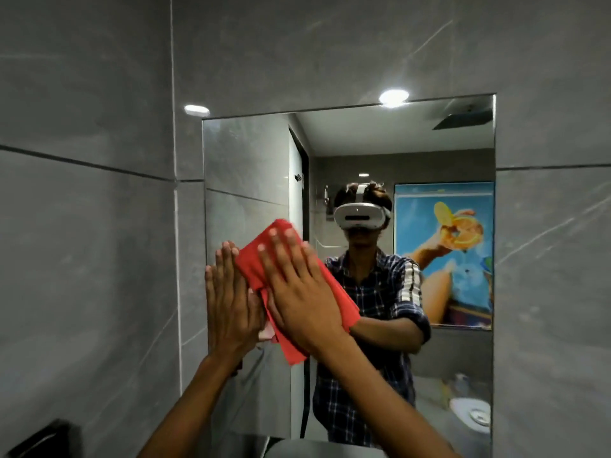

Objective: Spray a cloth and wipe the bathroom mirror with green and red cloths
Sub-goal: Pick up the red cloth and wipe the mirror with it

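Note:
The bathroom mirror [413, 153] hangs on a grey tiled wall. A red cloth [251, 262] lies flat against the mirror's lower left area. My right hand [297, 289] presses on the cloth with fingers spread, its arm rising from the bottom centre. My left hand [228, 305] stands flat and upright near the mirror's left edge, fingers together, touching the cloth's left side. Whether it grips the cloth I cannot tell. The mirror reflects a person in a checked shirt and a headset. No green cloth or spray bottle shows.
Grey tiled wall [86, 226] surrounds the mirror on the left, right and above. A grey basin rim [297, 449] sits at the bottom edge under the mirror. A black fixture [39, 436] is at the lower left. The reflection shows a door and a colourful poster.

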